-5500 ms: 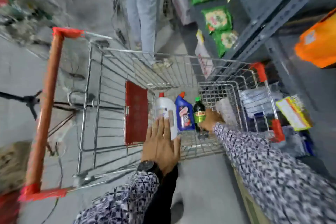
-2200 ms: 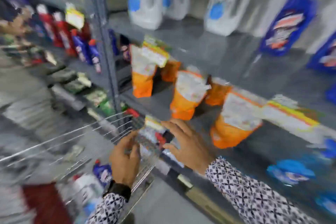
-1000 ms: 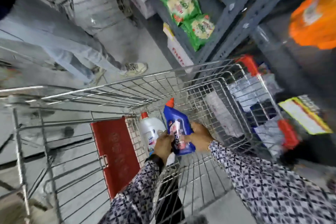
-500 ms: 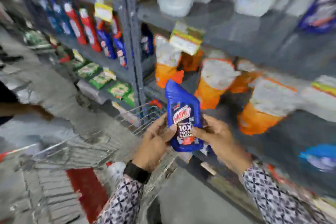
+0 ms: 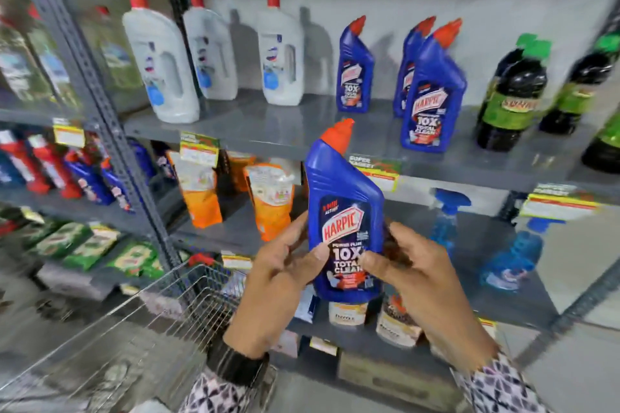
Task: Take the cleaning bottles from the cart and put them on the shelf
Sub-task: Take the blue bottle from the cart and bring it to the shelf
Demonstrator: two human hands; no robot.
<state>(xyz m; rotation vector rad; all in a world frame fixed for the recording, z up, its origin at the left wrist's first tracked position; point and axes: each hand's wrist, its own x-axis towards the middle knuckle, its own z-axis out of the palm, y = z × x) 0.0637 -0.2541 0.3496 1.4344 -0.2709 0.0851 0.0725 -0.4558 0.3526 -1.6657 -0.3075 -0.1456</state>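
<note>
I hold a blue Harpic bottle [image 5: 345,198] with a red-orange cap upright in both hands, in front of the grey shelf [image 5: 268,131]. My left hand [image 5: 278,275] grips its left side and my right hand [image 5: 412,275] its right side, thumbs on the label. The bottle hangs just below the shelf board's front edge. On that board stand three more blue Harpic bottles [image 5: 431,94], white bottles [image 5: 161,60] with red caps, and dark bottles [image 5: 510,94] with green caps. The wire cart [image 5: 134,329] is at the lower left; its contents are hidden.
Orange refill pouches [image 5: 271,198] and blue spray bottles [image 5: 446,221] sit on the board below. Red and blue bottles [image 5: 50,168] fill the left bay behind a grey upright post [image 5: 110,131]. Price tags [image 5: 199,151] hang on the shelf edges. Green packets [image 5: 84,245] lie lower left.
Both hands lifted the blue bottle out of the cart and raised it toward the shelf. My view swung up from the cart to the shelf with the cleaning bottles.
</note>
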